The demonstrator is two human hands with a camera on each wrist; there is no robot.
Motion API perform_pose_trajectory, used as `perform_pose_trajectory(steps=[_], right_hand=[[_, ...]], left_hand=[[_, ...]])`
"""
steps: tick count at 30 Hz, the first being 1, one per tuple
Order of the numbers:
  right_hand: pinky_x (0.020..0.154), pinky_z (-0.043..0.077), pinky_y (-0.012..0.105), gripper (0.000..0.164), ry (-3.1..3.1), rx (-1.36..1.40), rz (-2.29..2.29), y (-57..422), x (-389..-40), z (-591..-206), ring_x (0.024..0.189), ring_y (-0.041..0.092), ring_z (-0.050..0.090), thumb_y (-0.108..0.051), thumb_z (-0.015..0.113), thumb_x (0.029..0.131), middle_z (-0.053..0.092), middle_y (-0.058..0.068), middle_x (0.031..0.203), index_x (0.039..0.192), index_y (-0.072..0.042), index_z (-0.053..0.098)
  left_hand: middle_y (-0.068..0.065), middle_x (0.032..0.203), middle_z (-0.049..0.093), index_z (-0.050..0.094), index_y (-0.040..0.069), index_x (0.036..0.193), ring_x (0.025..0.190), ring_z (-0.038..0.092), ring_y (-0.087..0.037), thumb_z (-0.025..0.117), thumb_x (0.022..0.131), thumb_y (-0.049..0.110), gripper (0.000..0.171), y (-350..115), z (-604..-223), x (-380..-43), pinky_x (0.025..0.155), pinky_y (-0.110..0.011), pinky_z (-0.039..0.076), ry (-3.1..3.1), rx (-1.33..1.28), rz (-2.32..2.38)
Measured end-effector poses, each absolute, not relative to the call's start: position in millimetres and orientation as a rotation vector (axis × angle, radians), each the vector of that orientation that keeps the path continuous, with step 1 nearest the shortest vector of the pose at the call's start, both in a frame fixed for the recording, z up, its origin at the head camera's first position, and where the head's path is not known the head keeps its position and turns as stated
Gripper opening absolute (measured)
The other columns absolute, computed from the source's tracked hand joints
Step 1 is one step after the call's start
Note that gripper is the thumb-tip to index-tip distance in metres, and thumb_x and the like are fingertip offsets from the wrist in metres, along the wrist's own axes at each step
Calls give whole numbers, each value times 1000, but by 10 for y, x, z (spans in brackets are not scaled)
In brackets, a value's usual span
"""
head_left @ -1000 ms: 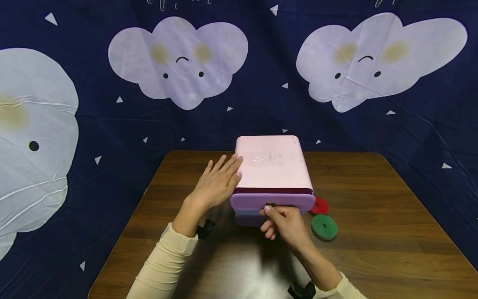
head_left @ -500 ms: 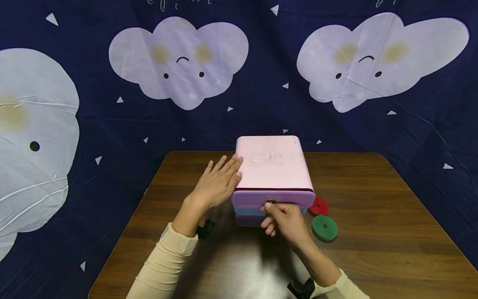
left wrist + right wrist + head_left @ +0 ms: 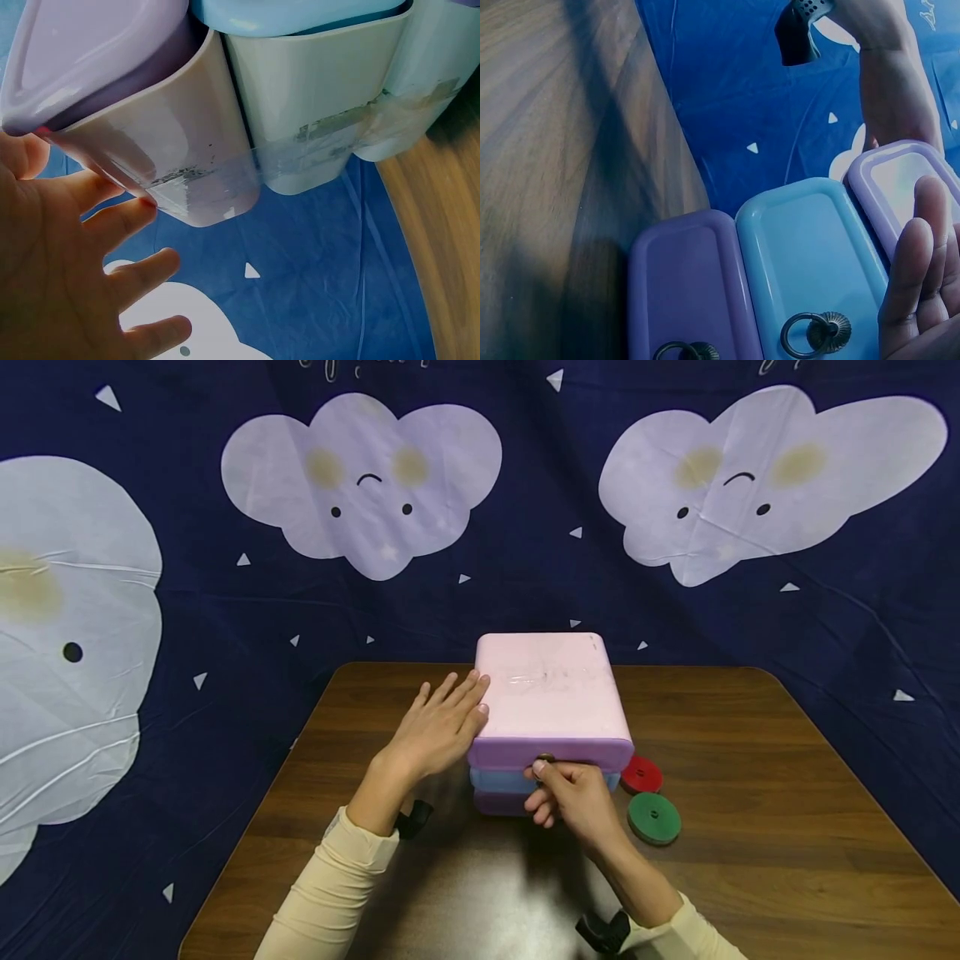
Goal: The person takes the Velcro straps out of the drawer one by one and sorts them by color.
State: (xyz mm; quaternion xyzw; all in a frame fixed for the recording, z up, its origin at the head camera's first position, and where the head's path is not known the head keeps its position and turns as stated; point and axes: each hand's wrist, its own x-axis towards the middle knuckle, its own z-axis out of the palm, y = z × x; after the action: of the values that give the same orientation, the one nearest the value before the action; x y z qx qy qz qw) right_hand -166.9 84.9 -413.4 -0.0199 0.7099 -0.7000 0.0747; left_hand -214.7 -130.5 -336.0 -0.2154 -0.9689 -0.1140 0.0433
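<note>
A pink drawer cabinet (image 3: 547, 685) stands on the table with three stacked drawers. Its purple top drawer (image 3: 502, 754) sits nearly flush under the lid; the left wrist view shows a slim gap behind its front. Below are the blue middle drawer (image 3: 498, 781) and the purple bottom drawer (image 3: 498, 803). My right hand (image 3: 581, 797) pinches the top drawer's metal pull (image 3: 545, 757) between thumb and index finger, partly hiding it. With fingers spread and fairly straight, my left hand (image 3: 435, 727) rests against the cabinet's upper left edge.
Right of the cabinet lie a red disc (image 3: 642, 774) and a green disc (image 3: 654, 817) on the wooden table (image 3: 780, 810). Ring pulls hang on the lower drawers, including the blue drawer's ring (image 3: 815, 334). A dark blue cloud-print cloth (image 3: 540, 593) hangs behind.
The top drawer has slid inward, and the dark gap under the lid has closed up. My right hand moved forward with it, uncovering more of the blue drawer. My left hand stayed put.
</note>
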Motion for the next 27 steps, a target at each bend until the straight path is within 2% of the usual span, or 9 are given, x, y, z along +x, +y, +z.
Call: perform_pose_trajectory(steps=[20,27], right_hand=[[46,52,28,41,2135,-58,-2112,850,-1721,-4111,45,13,60,-32,59,92,68,3,58,100,6,68],[48,53,30,44,2175,-91,-2094,893,-1693,-4130,47,13,61,-37,59,92,69,3,61,103,4,67]], left_hand=[[7,160,12,12,29,152,149,9,-23,14,100,51,56,-1292,-3354,-2142,119,-53,6,-2981,-654,-349],[6,160,13,13,29,152,149,10,-24,17,101,48,55,-1291,-3359,-2139,119,-53,6,-2980,-641,-351]])
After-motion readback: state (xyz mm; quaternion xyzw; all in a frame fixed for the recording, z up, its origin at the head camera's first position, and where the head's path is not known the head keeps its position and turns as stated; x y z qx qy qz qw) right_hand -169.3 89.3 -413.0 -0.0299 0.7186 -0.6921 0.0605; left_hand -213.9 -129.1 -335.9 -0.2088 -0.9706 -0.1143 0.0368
